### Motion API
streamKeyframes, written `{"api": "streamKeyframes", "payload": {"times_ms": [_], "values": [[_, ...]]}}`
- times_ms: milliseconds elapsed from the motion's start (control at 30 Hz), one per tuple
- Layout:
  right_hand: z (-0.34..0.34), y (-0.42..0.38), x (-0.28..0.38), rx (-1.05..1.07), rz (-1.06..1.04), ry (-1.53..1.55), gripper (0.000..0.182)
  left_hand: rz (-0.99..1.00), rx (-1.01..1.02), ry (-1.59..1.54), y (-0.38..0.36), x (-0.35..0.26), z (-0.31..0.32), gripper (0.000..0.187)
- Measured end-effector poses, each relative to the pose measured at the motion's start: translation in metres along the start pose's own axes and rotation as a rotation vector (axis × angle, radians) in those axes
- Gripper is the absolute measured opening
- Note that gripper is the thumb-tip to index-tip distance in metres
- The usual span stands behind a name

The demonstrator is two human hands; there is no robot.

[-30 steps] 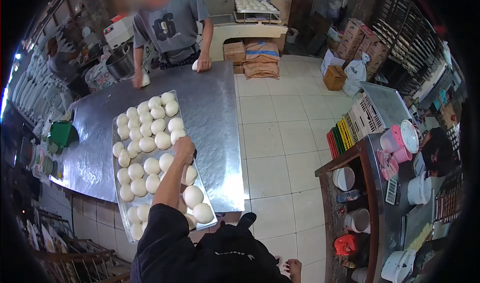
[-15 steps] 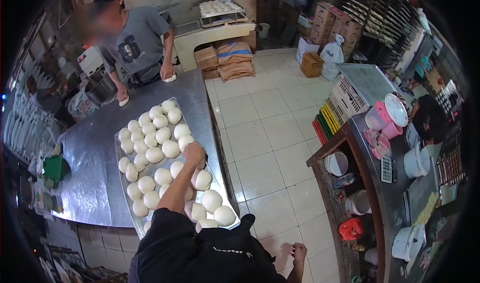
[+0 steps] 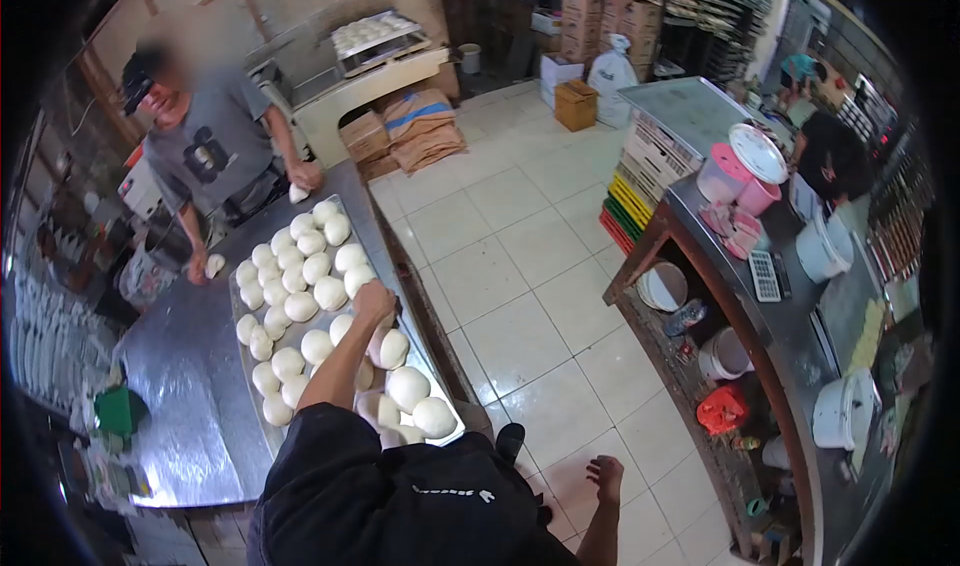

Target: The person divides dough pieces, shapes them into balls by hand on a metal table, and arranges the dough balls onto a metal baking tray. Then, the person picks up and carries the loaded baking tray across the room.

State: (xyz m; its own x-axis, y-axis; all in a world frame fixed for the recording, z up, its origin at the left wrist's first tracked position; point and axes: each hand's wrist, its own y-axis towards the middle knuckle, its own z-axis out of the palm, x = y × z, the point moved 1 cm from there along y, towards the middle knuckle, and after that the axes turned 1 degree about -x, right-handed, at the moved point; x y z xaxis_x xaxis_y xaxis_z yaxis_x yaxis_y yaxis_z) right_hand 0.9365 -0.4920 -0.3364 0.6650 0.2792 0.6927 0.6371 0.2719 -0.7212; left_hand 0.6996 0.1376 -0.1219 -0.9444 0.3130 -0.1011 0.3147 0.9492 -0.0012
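Observation:
My left hand (image 3: 374, 304) reaches over the right side of a large metal tray (image 3: 246, 351). Its fingers curl downward near the rim, and what they grip is hidden beneath. Pale, round dough balls (image 3: 330, 293) fill the tray in uneven rows, some touching. One dough ball (image 3: 393, 348) lies right below my left wrist. My right hand (image 3: 604, 476) hangs away from the table over the floor, its fingers loosely bent and apart, with nothing in it. The tray lies on a steel-topped table (image 3: 185, 406).
A co-worker (image 3: 210, 146) stands across the table with a dough piece (image 3: 215, 264) at one hand. To my right, a counter (image 3: 700, 216) holds buckets and a calculator (image 3: 768, 276). Stacked crates (image 3: 640, 181) stand beside it. Tiled floor (image 3: 520, 306) lies between.
My view has shifted. The tray appears closer to the table's far corner, my left hand still at its right side. The co-worker's head has turned, and their hands are nearer the tray.

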Motion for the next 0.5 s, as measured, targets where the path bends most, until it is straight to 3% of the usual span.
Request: {"api": "streamKeyframes", "payload": {"times_ms": [133, 167, 200, 333, 400, 467, 500], "values": [[0.006, 0.009, 0.025, -0.005, -0.102, -0.032, 0.025, 0.062, -0.007, -0.143, -0.004, -0.008, -0.007, 0.031], [0.01, -0.004, 0.042, 0.151, -0.552, -0.233, 0.023, 0.08, -0.001, -0.137, -0.001, -0.008, -0.001, 0.032], [0.01, -0.011, 0.055, -0.009, -0.095, -0.062, 0.023, 0.086, 0.004, -0.114, 0.0, -0.006, 0.005, 0.033], [-0.021, 0.001, 0.03, -0.058, -0.122, -0.069, 0.022, 0.124, -0.034, -0.084, -0.002, 0.0, 0.024, 0.034], [-0.047, 0.01, -0.007, 0.082, -0.146, 0.23, 0.018, 0.099, -0.021, -0.066, -0.004, -0.005, 0.02, 0.035], [-0.055, 0.002, -0.016, -0.164, 0.049, -0.244, 0.02, 0.092, -0.015, -0.059, -0.006, -0.008, 0.013, 0.034], [-0.072, 0.006, -0.035, -0.137, 0.139, -0.278, 0.02, 0.094, -0.024, -0.051, -0.004, -0.006, 0.015, 0.034]]}}
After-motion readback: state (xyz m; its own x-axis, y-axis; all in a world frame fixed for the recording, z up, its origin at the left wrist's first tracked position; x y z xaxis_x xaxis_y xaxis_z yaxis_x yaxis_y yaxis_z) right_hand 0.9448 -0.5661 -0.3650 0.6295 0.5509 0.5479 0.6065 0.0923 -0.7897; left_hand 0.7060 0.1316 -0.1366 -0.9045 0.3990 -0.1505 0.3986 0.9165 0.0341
